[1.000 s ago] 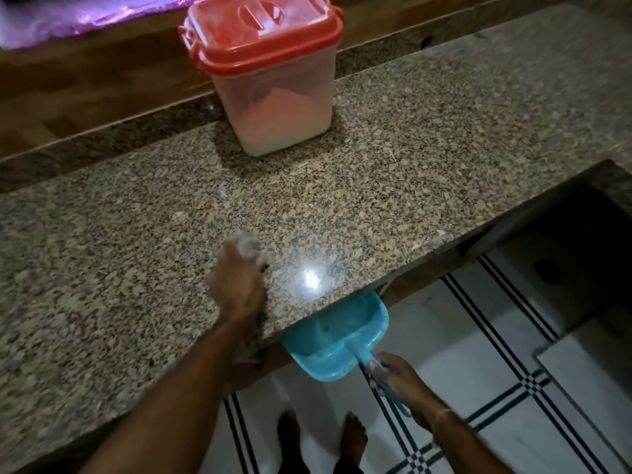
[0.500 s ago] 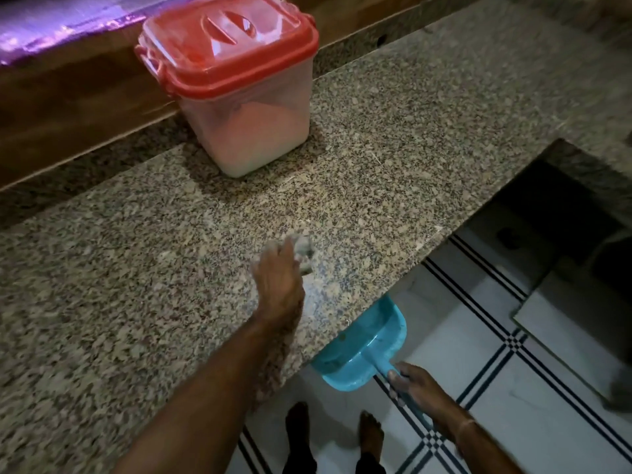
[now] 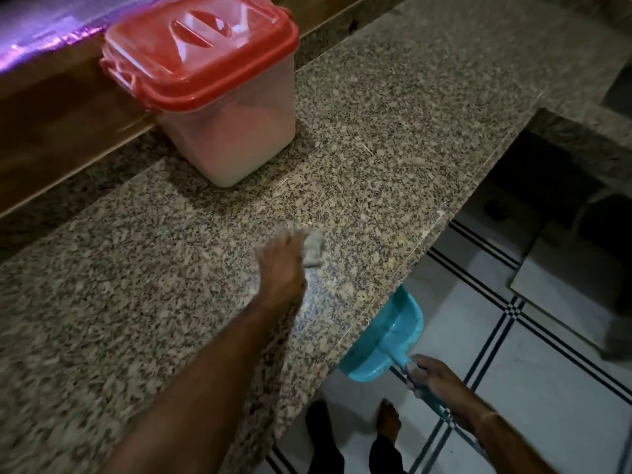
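Cloth: a small crumpled wad of pale grey-white cloth (image 3: 314, 249), creased and soft-edged, lying on the speckled brown-and-beige granite desk (image 3: 393, 138) close to its front edge.
Left hand: the left hand (image 3: 280, 265) lies on top of the cloth, covering its near side. Motion blur smears the fingers, so I cannot tell whether they curl round it or only press down.
Dustpan: a turquoise plastic dustpan (image 3: 386, 340) with a smooth, shallow tray, tilted and held just beneath the desk's front edge, right of the cloth.
Right hand: the right hand (image 3: 434, 378) has its fingers wrapped round the dustpan's handle.
Hidden: the dustpan's front lip is tucked out of sight under the desk, the far end of the handle is covered by the hand, and the inside of the tray is too dim to read.
Behind: a translucent square plastic tub with a red lid (image 3: 219, 97) stands at the back of the desk, well apart from the cloth.
Below: white floor tiles with dark stripes (image 3: 533, 388) and two bare feet, partly cut off.
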Motion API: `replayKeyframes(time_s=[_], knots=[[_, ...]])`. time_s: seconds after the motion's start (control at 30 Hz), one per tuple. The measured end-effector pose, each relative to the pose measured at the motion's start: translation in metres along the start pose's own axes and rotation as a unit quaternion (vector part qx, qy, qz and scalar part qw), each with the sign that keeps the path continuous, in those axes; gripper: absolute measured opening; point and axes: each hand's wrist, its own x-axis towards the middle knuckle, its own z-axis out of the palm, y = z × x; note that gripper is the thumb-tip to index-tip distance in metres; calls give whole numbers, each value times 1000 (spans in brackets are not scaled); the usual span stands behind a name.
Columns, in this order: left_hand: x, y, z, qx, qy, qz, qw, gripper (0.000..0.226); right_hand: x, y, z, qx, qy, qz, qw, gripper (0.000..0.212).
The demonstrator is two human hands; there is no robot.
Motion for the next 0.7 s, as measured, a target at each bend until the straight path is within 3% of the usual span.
replayKeyframes(time_s=[0.07, 0.1, 0.17, 0.2, 0.27, 0.33, 0.43, 0.53, 0.6, 0.63, 0.7], knots=[[3, 4, -4, -3, 18, 50, 999, 32, -1, -5, 3, -1, 0, 6, 1000, 27], [9, -3, -14, -25, 66, 4, 997, 35, -2, -8, 2, -1, 0, 6, 1000, 27], [21, -40, -32, -10, 173, -165, 971, 46, -5, -11, 0, 1, 3, 0, 1000, 28], [22, -65, -43, 22, 182, -272, 945, 41, -6, -10, 0, 0, 4, -1, 1000, 30], [17, -111, -57, -12, 190, -481, 856, 42, -8, -9, 1, -1, 4, 0, 1000, 34], [2, -127, -59, -23, 173, -550, 816, 53, -10, -9, 3, -8, 8, -1, 1000, 35], [-7, -93, -39, 29, 127, -475, 871, 57, -11, -9, 7, -14, 3, 0, 1000, 34], [2, -33, -22, -5, 77, -263, 962, 30, -13, -12, 10, -15, -7, 3, 1000, 33], [9, -7, -15, -47, 25, -123, 991, 30, -12, -16, 10, -15, -11, 4, 1000, 35], [14, -6, -15, -44, 27, -124, 991, 32, -12, -17, 10, -15, -11, 5, 1000, 36], [30, -24, -22, -35, 100, -217, 970, 40, -12, -17, 7, -7, -8, 0, 1000, 33]])
